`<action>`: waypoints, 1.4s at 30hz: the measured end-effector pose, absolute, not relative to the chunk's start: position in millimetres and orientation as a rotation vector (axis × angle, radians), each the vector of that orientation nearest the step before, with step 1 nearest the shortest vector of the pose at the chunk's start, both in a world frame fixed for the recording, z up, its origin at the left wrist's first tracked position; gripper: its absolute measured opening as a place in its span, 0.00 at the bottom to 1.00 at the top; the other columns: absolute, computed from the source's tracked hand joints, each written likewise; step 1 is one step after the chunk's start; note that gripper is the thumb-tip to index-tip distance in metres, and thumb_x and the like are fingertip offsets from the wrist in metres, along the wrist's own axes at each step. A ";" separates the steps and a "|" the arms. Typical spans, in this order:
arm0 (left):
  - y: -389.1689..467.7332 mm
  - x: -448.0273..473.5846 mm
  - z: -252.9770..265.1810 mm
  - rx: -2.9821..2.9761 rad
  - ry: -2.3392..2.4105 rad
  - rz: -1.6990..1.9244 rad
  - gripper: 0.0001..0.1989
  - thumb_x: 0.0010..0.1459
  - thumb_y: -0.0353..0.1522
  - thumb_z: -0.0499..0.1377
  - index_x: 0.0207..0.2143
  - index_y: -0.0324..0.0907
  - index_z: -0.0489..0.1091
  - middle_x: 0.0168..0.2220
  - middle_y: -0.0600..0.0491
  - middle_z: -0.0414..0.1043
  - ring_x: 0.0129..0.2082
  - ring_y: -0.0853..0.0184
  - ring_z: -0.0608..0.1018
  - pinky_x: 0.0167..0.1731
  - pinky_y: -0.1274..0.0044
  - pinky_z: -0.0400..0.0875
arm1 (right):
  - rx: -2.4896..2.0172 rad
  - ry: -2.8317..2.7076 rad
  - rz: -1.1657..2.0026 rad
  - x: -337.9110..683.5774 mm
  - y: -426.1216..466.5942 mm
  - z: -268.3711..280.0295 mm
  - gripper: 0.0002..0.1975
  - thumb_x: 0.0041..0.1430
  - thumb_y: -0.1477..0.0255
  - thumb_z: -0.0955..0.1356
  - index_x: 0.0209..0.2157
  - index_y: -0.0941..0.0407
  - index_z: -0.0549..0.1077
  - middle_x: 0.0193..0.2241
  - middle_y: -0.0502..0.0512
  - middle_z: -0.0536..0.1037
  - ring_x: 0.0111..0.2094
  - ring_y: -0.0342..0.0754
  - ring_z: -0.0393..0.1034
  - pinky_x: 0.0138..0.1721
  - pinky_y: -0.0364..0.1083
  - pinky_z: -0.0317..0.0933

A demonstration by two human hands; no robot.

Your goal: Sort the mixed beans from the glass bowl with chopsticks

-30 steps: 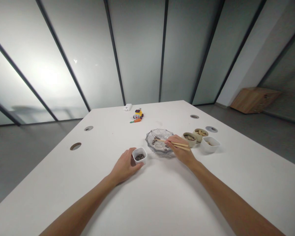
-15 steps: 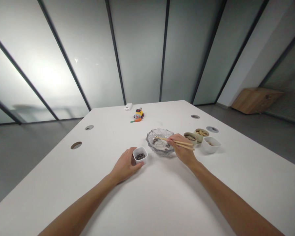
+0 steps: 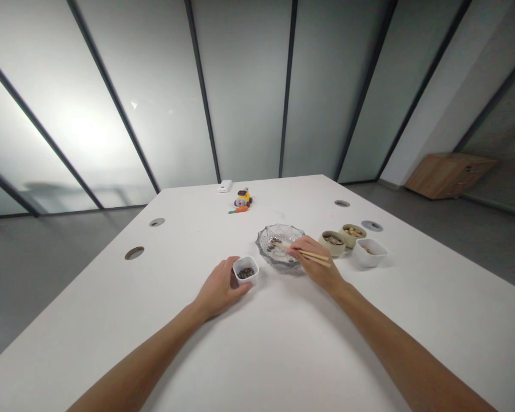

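My left hand is wrapped round a small white square cup standing on the table. Dark beans or seeds lie inside it. In my right hand is a pair of wooden chopsticks, whose tips reach into a clear glass bowl with a scalloped rim. A few dark pieces lie in that bowl by the tips; whether the tips pinch one I cannot tell. My right hand hides part of the bowl's right side.
Right of my right hand stand two beige round bowls with light pieces in them and a white square bowl. Farther back on the white table are a yellow toy vehicle, a toy carrot and a white box.
My right hand and the chopsticks have shifted slightly left and the chopsticks' angle has changed a little over the glass bowl. My left hand still holds the cup in place.
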State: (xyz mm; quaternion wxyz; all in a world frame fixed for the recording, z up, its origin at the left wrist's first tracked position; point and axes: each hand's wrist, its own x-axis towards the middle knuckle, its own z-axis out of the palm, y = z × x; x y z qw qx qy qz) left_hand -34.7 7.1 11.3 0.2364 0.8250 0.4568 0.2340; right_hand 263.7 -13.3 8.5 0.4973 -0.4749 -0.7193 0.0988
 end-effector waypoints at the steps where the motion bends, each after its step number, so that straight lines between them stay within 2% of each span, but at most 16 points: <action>1: 7.2 -34.8 11.3 2.262 1.252 0.643 0.24 0.59 0.43 0.65 0.54 0.44 0.68 0.48 0.47 0.76 0.44 0.55 0.78 0.45 0.67 0.71 | -1.145 -1.749 0.235 263.8 -13.3 8.3 0.16 0.70 0.59 0.66 0.32 0.52 0.78 0.34 0.55 0.78 0.36 0.51 0.73 0.41 0.50 0.68; 15: 8.6 -36.1 8.4 2.281 1.224 0.670 0.24 0.58 0.43 0.65 0.54 0.44 0.68 0.49 0.47 0.76 0.46 0.55 0.78 0.47 0.66 0.71 | -1.060 -1.717 0.230 264.5 -10.1 1.7 0.10 0.69 0.63 0.69 0.35 0.51 0.78 0.35 0.53 0.79 0.36 0.49 0.73 0.40 0.49 0.68; 26: 8.4 -35.7 9.5 2.279 1.227 0.659 0.24 0.59 0.43 0.65 0.54 0.44 0.68 0.50 0.45 0.76 0.47 0.54 0.77 0.48 0.65 0.71 | -1.047 -1.752 0.226 264.4 -11.2 3.1 0.09 0.69 0.64 0.68 0.35 0.52 0.77 0.35 0.53 0.78 0.37 0.49 0.73 0.40 0.48 0.67; 35: 7.7 -35.3 10.0 2.282 1.239 0.652 0.24 0.58 0.42 0.65 0.54 0.44 0.68 0.47 0.47 0.76 0.44 0.55 0.78 0.44 0.67 0.72 | -1.039 -1.906 0.138 261.5 -17.0 10.9 0.08 0.71 0.65 0.67 0.39 0.51 0.77 0.36 0.54 0.79 0.39 0.50 0.74 0.43 0.49 0.69; 42: 7.9 -35.7 10.9 2.267 1.234 0.640 0.24 0.58 0.43 0.65 0.54 0.44 0.68 0.47 0.47 0.76 0.43 0.56 0.78 0.43 0.67 0.72 | -1.042 -1.930 0.082 259.8 -19.3 10.7 0.07 0.71 0.68 0.66 0.37 0.52 0.75 0.36 0.54 0.78 0.38 0.49 0.74 0.41 0.48 0.69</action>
